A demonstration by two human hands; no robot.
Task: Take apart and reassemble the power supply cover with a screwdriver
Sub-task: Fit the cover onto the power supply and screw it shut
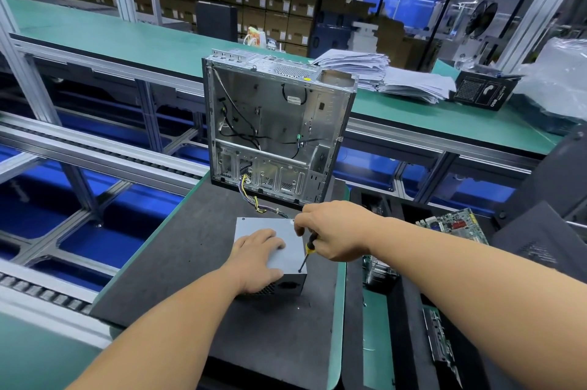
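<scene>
Screwdriver [307, 254] tip at PSU cover [287, 257] corner

Your right hand [333, 232] hides most of the yellow-and-black screwdriver handle [309, 246], so only a short stretch shows. Your left hand [259, 257] covers the near left part of the flat grey metal power supply cover [287, 254]. The dark casing [559, 195] at the right is cut off by the edge. The print on the black printed carton [484, 92] far right is too small to read.
</scene>
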